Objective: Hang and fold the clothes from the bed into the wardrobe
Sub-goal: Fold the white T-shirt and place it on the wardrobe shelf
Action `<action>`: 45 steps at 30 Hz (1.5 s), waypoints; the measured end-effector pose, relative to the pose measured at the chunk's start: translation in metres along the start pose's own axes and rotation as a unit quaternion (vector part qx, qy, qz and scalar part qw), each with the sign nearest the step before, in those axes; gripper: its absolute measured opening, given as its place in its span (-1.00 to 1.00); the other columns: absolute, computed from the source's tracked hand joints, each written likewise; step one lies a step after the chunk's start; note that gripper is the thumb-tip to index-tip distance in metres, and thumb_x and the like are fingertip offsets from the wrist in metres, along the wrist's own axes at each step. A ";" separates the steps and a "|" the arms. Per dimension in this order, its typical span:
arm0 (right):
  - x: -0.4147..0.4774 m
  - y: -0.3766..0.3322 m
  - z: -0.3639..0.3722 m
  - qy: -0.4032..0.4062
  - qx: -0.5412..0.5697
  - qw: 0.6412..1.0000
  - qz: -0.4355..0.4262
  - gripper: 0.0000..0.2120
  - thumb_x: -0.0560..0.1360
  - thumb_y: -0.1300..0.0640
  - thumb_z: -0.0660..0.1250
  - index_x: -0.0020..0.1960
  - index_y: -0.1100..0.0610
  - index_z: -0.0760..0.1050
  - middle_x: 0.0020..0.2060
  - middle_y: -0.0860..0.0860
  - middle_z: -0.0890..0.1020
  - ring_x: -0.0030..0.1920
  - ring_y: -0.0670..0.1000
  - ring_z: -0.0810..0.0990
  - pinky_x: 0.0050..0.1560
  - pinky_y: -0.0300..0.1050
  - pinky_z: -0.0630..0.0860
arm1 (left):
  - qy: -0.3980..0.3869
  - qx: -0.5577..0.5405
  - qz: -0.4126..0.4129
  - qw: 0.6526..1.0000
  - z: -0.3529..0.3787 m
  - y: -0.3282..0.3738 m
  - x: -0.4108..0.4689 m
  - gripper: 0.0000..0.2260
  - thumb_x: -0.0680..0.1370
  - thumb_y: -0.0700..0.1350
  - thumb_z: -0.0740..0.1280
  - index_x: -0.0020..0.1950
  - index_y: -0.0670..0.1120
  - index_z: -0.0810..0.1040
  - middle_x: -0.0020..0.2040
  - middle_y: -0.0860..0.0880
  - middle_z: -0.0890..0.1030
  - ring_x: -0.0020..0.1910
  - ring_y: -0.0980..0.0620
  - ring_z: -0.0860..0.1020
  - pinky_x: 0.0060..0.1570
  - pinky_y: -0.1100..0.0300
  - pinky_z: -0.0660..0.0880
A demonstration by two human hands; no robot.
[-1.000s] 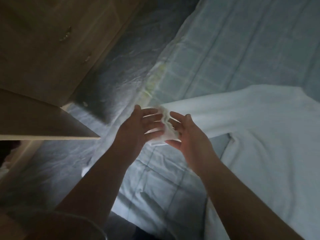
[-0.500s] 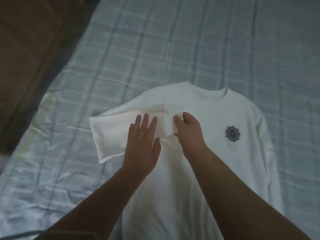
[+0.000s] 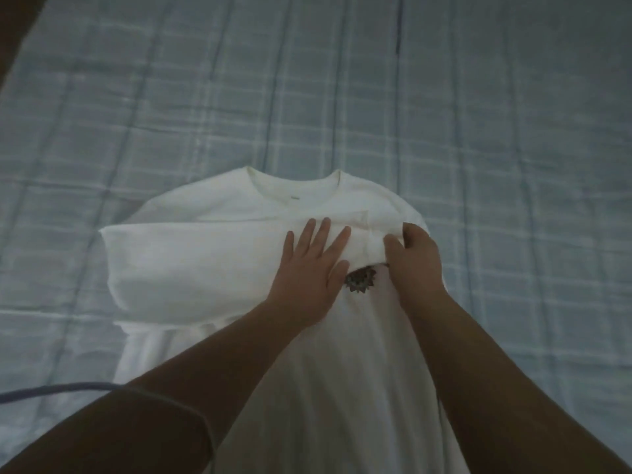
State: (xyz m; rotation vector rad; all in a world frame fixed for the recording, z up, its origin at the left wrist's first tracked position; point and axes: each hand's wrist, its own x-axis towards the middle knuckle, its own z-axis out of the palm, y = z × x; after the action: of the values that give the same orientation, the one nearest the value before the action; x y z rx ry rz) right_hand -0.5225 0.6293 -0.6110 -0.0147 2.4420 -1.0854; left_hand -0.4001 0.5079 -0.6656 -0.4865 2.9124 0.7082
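Note:
A white long-sleeved shirt point(image 3: 355, 354) lies face up on the bed, collar away from me. Its left sleeve point(image 3: 191, 265) is folded across the chest towards the right shoulder. My left hand point(image 3: 309, 271) presses flat on the folded sleeve with straight, spread fingers. My right hand point(image 3: 412, 260) grips the sleeve's cuff end near the right shoulder, fingers curled over the cloth. A small dark emblem point(image 3: 359, 281) on the chest shows between my hands, partly covered by the sleeve.
The bed is covered by a pale blue checked sheet point(image 3: 478, 114) that fills most of the view. A thin bluish cord point(image 3: 51, 390) crosses the lower left. A dark brown edge point(image 3: 13, 35) shows in the top left corner.
The sleeve has been carried further right across the chest, now covering part of the emblem. Both hands moved right with it, and the view shifted away from the wardrobe onto the bed.

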 end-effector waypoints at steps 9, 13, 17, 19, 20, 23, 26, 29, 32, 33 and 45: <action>0.018 0.057 -0.024 0.075 -0.067 0.992 -0.078 -0.50 0.48 0.33 0.19 0.40 0.08 0.35 0.22 0.07 0.50 0.18 0.07 0.52 0.16 -0.11 0.49 | 0.015 0.114 0.068 0.991 0.047 0.020 0.030 -0.47 0.64 0.16 0.03 0.61 0.05 0.17 0.62 -0.15 0.14 0.61 -0.18 0.04 0.51 -0.26 0.00; 0.009 0.065 -0.009 0.109 -0.262 0.933 -0.220 -0.52 0.57 0.31 0.14 0.49 0.18 0.31 0.50 0.18 0.31 0.51 0.18 0.22 0.52 0.14 0.21 | 0.056 0.126 0.086 0.987 0.056 0.016 0.029 -0.45 0.63 0.17 0.07 0.60 0.03 0.19 0.61 -0.17 0.16 0.60 -0.19 0.06 0.50 -0.28 0.01; 0.005 0.080 0.010 -0.018 -0.364 0.886 -0.287 -0.43 0.59 0.12 0.17 0.58 0.18 0.20 0.58 0.13 0.20 0.60 0.14 0.07 0.59 0.12 -0.11 | 0.072 0.127 0.086 0.985 0.059 0.017 0.030 -0.46 0.64 0.16 0.07 0.61 0.05 0.18 0.61 -0.16 0.18 0.60 -0.18 0.08 0.50 -0.27 0.02; 0.008 0.087 0.014 -0.035 -0.390 0.880 -0.269 -0.42 0.64 0.00 0.08 0.61 0.15 0.08 0.61 0.09 0.10 0.61 0.09 -0.01 0.59 0.07 -0.14 | 0.076 0.131 0.087 0.985 0.060 0.016 0.031 -0.47 0.65 0.14 0.08 0.61 0.05 0.19 0.60 -0.15 0.20 0.60 -0.18 0.10 0.49 -0.28 0.05; 0.010 0.089 0.015 -0.034 -0.394 0.879 -0.268 -0.41 0.65 -0.02 0.06 0.62 0.14 0.05 0.61 0.08 0.08 0.61 0.09 -0.02 0.59 0.07 -0.14 | 0.076 0.134 0.086 0.984 0.060 0.016 0.031 -0.48 0.65 0.14 0.07 0.61 0.04 0.19 0.60 -0.15 0.20 0.59 -0.18 0.11 0.49 -0.28 0.06; 0.009 0.085 0.012 -0.047 -0.380 0.884 -0.267 -0.42 0.65 0.00 0.09 0.62 0.14 0.06 0.61 0.08 0.07 0.61 0.08 -0.02 0.58 0.03 -0.17 | 0.050 0.140 0.079 0.986 0.054 0.019 0.031 -0.48 0.65 0.16 0.04 0.61 0.04 0.20 0.60 -0.15 0.19 0.59 -0.18 0.10 0.50 -0.27 0.04; -0.011 0.076 0.000 -0.058 -0.310 0.910 -0.267 -0.43 0.62 0.13 0.19 0.59 0.17 0.16 0.59 0.12 0.15 0.60 0.09 0.05 0.59 0.00 -0.09 | 0.010 0.133 0.055 0.989 0.042 0.025 0.020 -0.45 0.64 0.19 -0.03 0.62 0.05 0.12 0.63 -0.14 0.11 0.61 -0.15 0.02 0.53 -0.23 -0.03; -0.056 0.082 -0.024 -0.018 -0.256 0.926 -0.276 -0.45 0.53 0.27 0.28 0.51 0.21 0.32 0.53 0.15 0.32 0.56 0.11 0.20 0.56 -0.08 0.01 | -0.010 0.121 0.067 0.990 0.032 0.037 -0.007 -0.43 0.63 0.15 -0.05 0.63 0.02 0.07 0.63 -0.14 0.07 0.61 -0.16 -0.02 0.54 -0.20 -0.05; -0.113 0.113 -0.049 0.034 -0.217 0.950 -0.222 -0.44 0.47 0.33 0.31 0.47 0.21 0.37 0.49 0.14 0.37 0.52 0.11 0.26 0.55 -0.04 0.13 | -0.021 0.105 0.104 0.989 0.028 0.056 -0.049 -0.43 0.62 0.08 0.00 0.62 -0.05 0.12 0.62 -0.17 0.11 0.60 -0.18 0.03 0.54 -0.17 0.00; -0.132 0.127 -0.056 0.047 -0.207 0.958 -0.191 -0.43 0.47 0.33 0.32 0.47 0.22 0.37 0.48 0.14 0.38 0.52 0.12 0.27 0.55 -0.01 0.16 | -0.026 0.098 0.115 0.988 0.029 0.063 -0.066 -0.43 0.62 0.07 0.03 0.62 -0.07 0.13 0.62 -0.18 0.12 0.60 -0.19 0.03 0.54 -0.17 0.02; -0.295 0.253 -0.085 0.071 -0.126 0.981 0.129 -0.42 0.52 0.02 0.39 0.46 0.10 0.26 0.32 0.06 0.45 0.30 0.09 0.45 0.31 0.09 0.49 | -0.136 0.014 0.196 0.971 0.078 0.141 -0.221 -0.44 0.59 -0.07 0.17 0.60 -0.12 0.18 0.61 -0.18 0.15 0.61 -0.17 0.02 0.54 -0.14 0.09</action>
State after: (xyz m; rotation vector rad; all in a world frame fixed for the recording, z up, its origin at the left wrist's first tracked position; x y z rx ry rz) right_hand -0.2505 0.9203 -0.6193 0.2987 2.6030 -0.6810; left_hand -0.2361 0.7252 -0.6356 0.1865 2.7699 0.7077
